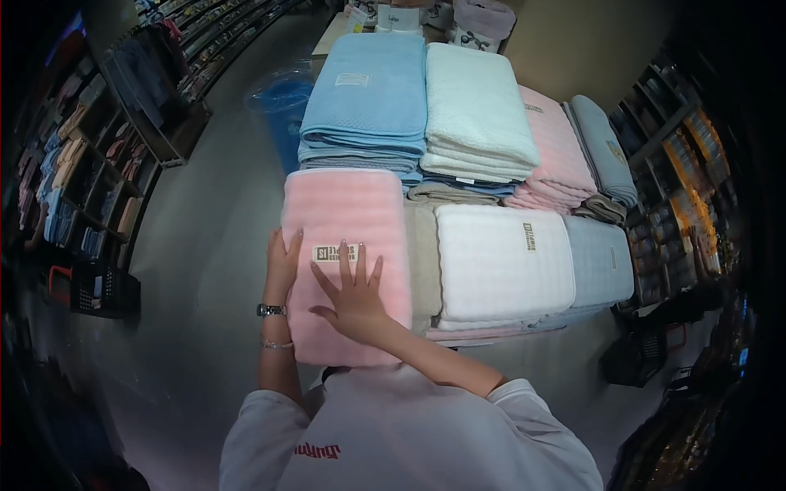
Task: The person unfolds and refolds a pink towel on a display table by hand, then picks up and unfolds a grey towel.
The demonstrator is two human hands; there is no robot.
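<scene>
A folded pink towel (348, 204) with a small label lies at the front left of the towel stacks. My right hand (350, 301) rests flat on its top with the fingers spread, just below and over the edge of the label. Against the towel's left edge is my left hand (284, 260), its fingers pointing up and slightly apart; a watch and a bracelet are on that wrist. Beside the pink towel, to the right, are a beige towel (425, 262) and a white towel (503, 262) with a label.
Behind stand stacks of blue (364, 90) and white towels (475, 106), with pink (557, 155) and grey ones (604, 147) to their right. A blue bin (286, 114) is at the back left. Shopping baskets (105, 286) and shelves flank the floor.
</scene>
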